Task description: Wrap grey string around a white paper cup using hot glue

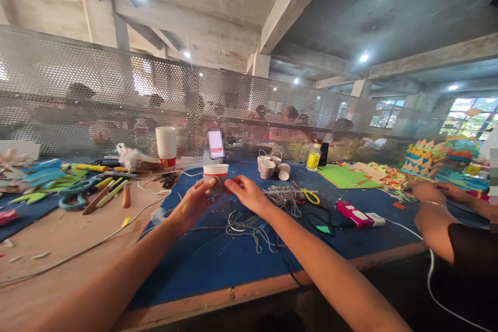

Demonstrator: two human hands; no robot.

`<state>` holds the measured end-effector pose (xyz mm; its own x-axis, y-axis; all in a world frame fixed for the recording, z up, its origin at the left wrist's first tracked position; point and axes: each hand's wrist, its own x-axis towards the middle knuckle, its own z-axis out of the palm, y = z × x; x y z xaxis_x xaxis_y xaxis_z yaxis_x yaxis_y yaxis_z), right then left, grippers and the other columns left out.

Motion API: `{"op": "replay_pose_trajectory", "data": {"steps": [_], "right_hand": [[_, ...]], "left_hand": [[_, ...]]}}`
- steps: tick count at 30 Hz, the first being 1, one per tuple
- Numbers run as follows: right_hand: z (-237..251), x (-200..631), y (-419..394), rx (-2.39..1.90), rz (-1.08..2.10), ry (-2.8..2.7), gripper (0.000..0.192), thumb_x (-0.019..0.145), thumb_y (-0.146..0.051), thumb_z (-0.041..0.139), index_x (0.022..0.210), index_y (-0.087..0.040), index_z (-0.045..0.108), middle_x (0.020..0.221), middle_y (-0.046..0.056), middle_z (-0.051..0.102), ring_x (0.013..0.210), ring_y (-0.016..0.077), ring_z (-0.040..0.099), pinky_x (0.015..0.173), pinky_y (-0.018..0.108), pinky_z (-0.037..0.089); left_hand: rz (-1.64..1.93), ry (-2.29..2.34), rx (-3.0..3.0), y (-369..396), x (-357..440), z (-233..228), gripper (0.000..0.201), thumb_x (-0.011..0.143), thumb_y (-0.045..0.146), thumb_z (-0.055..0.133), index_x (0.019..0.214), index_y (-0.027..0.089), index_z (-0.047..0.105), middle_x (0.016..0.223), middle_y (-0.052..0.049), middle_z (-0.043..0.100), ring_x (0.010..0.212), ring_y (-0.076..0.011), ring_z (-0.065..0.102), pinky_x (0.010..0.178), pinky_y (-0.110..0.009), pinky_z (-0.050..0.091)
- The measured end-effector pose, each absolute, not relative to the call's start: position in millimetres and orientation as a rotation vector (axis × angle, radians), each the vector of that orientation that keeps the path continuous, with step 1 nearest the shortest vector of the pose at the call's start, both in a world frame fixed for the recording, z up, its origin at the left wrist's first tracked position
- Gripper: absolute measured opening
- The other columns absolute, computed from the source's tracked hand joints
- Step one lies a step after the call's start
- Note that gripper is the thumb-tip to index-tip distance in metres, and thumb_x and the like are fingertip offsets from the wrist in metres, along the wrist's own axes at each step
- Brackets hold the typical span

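Cup (216,171) sat upright above the worktop (187,275), between both hands; left hand (193,201) grip pinched its left side; right hand (249,194) fingertips bunched at its right, pinch contents indiscernible.

You wear the one camera on your head, and it looks from above and behind the paper cup (216,172), from your own side of the blue tabletop (194,270). It faces forward past the cup, tipped only a little down — the perforated screen (187,93) stands beyond the cup, and the concrete ceiling (218,0) spreads high above it. You get a near view: your forearms (142,254) run in from the bottom edge, either side of the cup, and converge on it. The angle is wide — a co-worker's arm (431,223) shows well right of the cup.
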<state>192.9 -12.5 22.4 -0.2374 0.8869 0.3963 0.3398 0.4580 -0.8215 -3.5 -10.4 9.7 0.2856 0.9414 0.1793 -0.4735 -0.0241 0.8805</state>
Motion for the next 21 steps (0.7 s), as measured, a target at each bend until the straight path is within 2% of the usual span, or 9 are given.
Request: {"op": "replay_pose_trajectory", "data": {"steps": [2,7,10,15,18,21], "right_hand": [[24,185,-17,-1.068,0.659,-1.806,0.047,0.083,-0.062,0.075,0.102,-0.02,0.064,0.103,0.008,0.077,0.094,0.0206,0.074,0.082,0.031,0.054],[21,181,-22,-1.102,0.581,-1.748,0.047,0.079,-0.057,0.079,0.102,-0.019,0.063,0.095,0.007,0.076,0.087,0.02,0.072,0.079,0.033,0.055],[21,183,-20,-1.028,0.603,-1.729,0.044,0.084,-0.058,0.074,0.102,-0.02,0.062,0.092,0.007,0.076,0.084,0.019,0.072,0.078,0.032,0.055],[40,189,-21,-0.922,0.697,-1.706,0.039,0.098,-0.059,0.053,0.095,-0.021,0.061,0.088,0.005,0.076,0.086,0.0173,0.073,0.082,0.03,0.055],[51,189,-23,-0.95,0.627,-1.754,0.038,0.098,-0.059,0.054,0.098,-0.022,0.061,0.096,0.005,0.077,0.091,0.0172,0.072,0.085,0.03,0.054],[48,184,-26,-0.918,0.456,-1.833,0.038,0.091,-0.059,0.066,0.103,-0.023,0.061,0.102,0.005,0.075,0.094,0.0185,0.071,0.088,0.031,0.053]], "left_hand": [[1.273,0.577,1.061,-9,-2,9,0.039,0.081,0.036,0.082,0.116,0.02,0.076,0.123,-0.01,0.076,0.105,-0.0229,0.07,0.087,-0.031,0.054],[1.33,0.604,1.085,-8,1,8,0.044,0.076,0.033,0.087,0.116,0.02,0.075,0.12,-0.01,0.077,0.1,-0.0223,0.071,0.087,-0.033,0.054],[1.333,0.62,1.091,-9,0,11,0.041,0.076,0.031,0.087,0.114,0.022,0.075,0.118,-0.007,0.077,0.099,-0.0201,0.071,0.084,-0.03,0.055],[1.343,0.584,0.986,-5,-6,14,0.031,0.08,0.032,0.083,0.109,0.023,0.077,0.111,-0.004,0.078,0.097,-0.0189,0.071,0.08,-0.027,0.058],[1.314,0.556,0.972,-3,-7,13,0.029,0.083,0.03,0.079,0.111,0.024,0.077,0.112,-0.005,0.078,0.096,-0.0192,0.071,0.079,-0.027,0.058],[1.281,0.537,1.041,-6,-6,11,0.032,0.087,0.033,0.076,0.118,0.023,0.076,0.123,-0.007,0.076,0.103,-0.0202,0.07,0.084,-0.027,0.058]]}}
